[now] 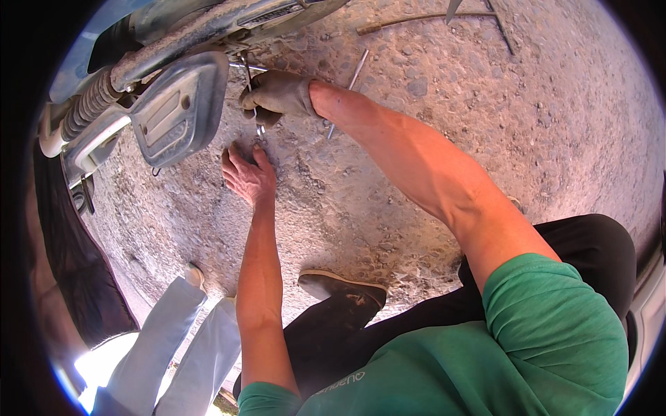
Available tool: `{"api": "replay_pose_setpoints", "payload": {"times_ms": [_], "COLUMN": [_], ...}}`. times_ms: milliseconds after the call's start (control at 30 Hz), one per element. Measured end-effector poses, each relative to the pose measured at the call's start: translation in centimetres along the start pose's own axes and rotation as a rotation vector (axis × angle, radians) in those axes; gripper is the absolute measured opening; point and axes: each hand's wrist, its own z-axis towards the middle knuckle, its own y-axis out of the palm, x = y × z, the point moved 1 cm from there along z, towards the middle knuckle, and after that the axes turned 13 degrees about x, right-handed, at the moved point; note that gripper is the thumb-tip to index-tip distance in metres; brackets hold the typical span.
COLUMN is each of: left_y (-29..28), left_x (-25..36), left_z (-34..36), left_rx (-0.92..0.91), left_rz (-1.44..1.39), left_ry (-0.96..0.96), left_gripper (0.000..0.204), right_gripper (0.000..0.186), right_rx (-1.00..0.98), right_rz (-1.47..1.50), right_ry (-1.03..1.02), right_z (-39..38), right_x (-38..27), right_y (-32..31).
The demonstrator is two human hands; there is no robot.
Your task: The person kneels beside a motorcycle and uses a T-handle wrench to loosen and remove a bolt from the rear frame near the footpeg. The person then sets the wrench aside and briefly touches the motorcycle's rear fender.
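Note:
My right hand (281, 94), in a worn brownish glove, is closed round a slim metal wrench (249, 78). The upper end of the wrench reaches the underside of a vehicle (182, 38); its lower end comes out below the glove. Just under that end is my bare left hand (251, 179), thumb and fingers apart, holding nothing. A shiny bar (237, 65) runs crosswise behind the wrench, partly hidden by the glove. Left of both hands hangs a grey, dusty, plate-like vehicle part (179, 111).
A ribbed bellows (89, 107) sits at the vehicle's left. On the stony ground lie a straight metal rod (359, 69), partly behind my right forearm, and a bent rusty rod (423, 17). Someone in pale trousers (159, 340) stands at lower left.

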Motion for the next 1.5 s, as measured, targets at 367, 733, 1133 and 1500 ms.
{"api": "replay_pose_setpoints", "payload": {"times_ms": [367, 733, 1133, 1500], "left_y": [0.0, 0.0, 0.1, 0.0], "left_x": [-0.1, -0.1, -0.2, -0.1], "left_z": [-0.1, -0.1, -0.1, -0.1], "left_rx": [-0.027, -0.009, -0.012, -0.030], "left_rz": [0.024, 0.021, 0.008, 0.002], "left_ry": [-0.008, -0.006, -0.021, -0.030], "left_gripper": [0.064, 0.065, 0.065, 0.066], "right_gripper": [0.019, 0.020, 0.026, 0.022], "right_rx": [-0.415, -0.010, 0.044, 0.073], "right_rz": [1.157, 0.190, -0.101, -0.092], "right_ry": [0.180, 0.208, -0.007, -0.041], "right_z": [-1.4, -3.4, -1.2, -0.4], "right_x": [-5.8, -1.9, 0.5, 0.8], "right_y": [-1.6, -0.1, 0.3, 0.6]}}
